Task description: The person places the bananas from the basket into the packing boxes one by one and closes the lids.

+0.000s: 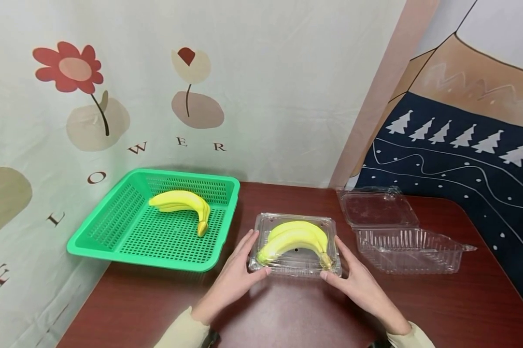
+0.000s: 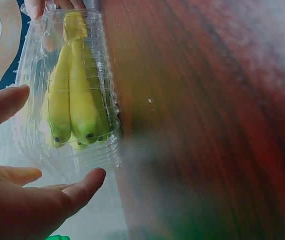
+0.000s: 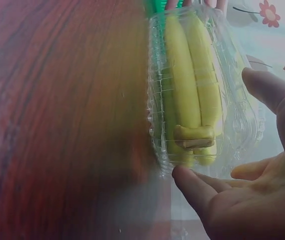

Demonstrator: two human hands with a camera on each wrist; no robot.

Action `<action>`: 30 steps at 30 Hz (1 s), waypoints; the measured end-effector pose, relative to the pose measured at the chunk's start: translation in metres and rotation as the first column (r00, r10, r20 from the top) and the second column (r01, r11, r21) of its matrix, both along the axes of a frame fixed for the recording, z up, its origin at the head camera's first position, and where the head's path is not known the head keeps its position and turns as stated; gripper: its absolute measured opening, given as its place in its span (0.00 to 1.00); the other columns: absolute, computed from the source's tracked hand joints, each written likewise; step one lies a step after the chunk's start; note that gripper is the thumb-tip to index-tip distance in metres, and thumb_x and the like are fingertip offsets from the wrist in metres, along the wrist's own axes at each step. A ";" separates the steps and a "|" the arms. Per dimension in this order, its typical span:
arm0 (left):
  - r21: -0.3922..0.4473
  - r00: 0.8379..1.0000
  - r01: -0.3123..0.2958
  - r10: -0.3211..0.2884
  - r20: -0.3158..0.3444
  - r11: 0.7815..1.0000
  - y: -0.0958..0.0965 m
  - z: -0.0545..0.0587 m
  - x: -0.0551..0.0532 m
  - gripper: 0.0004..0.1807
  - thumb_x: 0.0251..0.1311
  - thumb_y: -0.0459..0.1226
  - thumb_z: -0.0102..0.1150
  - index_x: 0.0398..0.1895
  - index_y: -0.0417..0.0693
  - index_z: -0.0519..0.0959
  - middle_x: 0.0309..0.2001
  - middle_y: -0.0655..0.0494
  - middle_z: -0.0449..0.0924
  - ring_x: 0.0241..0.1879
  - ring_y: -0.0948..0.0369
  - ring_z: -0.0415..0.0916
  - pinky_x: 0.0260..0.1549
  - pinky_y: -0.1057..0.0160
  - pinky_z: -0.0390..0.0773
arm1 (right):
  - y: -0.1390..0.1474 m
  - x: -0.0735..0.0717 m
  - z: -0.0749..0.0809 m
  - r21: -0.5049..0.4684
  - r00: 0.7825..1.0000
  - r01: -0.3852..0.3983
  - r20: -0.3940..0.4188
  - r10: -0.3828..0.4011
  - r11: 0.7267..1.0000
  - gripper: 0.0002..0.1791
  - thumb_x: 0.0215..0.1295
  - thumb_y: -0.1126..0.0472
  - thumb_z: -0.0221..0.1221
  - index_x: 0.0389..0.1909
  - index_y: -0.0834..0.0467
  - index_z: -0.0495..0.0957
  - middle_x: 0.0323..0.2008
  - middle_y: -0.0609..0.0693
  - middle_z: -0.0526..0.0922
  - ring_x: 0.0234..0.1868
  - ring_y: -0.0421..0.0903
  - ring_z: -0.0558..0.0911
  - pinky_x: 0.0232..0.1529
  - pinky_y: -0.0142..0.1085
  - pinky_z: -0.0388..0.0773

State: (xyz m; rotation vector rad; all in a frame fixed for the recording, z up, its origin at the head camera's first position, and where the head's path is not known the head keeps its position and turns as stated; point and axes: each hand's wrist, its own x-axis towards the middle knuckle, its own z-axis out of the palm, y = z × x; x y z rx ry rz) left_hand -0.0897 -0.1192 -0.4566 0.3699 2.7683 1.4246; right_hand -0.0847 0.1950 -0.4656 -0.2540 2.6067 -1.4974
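Observation:
A closed clear plastic clamshell box (image 1: 298,265) sits on the table in front of me, with a bunch of yellow bananas (image 1: 293,238) inside. My left hand (image 1: 236,276) is at its left side, thumb by the near left corner and fingers extended along the side. Opposite it, my right hand (image 1: 358,281) has its thumb at the near right corner. In the left wrist view, the left fingers (image 2: 85,190) are spread around the box's end. The right fingers (image 3: 195,187) are likewise spread in the right wrist view, one fingertip right at the box's edge.
On the left, a green plastic basket (image 1: 157,261) holds another banana bunch (image 1: 180,199). To the right stands a second clear clamshell box (image 1: 411,253) with its lid raised back. A printed cloth (image 1: 278,96) hangs behind the dark red wooden table (image 1: 296,314).

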 end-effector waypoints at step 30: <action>0.045 0.998 -0.035 0.037 -0.044 0.998 0.004 0.000 -0.018 0.51 0.54 0.37 0.70 0.80 0.37 0.57 0.80 0.40 0.54 0.77 0.43 0.57 0.71 0.40 0.61 | -0.008 -0.022 0.001 -0.061 1.000 -0.014 0.005 0.014 0.998 0.54 0.66 0.51 0.70 0.83 0.59 0.47 0.81 0.63 0.50 0.73 0.66 0.66 0.65 0.54 0.73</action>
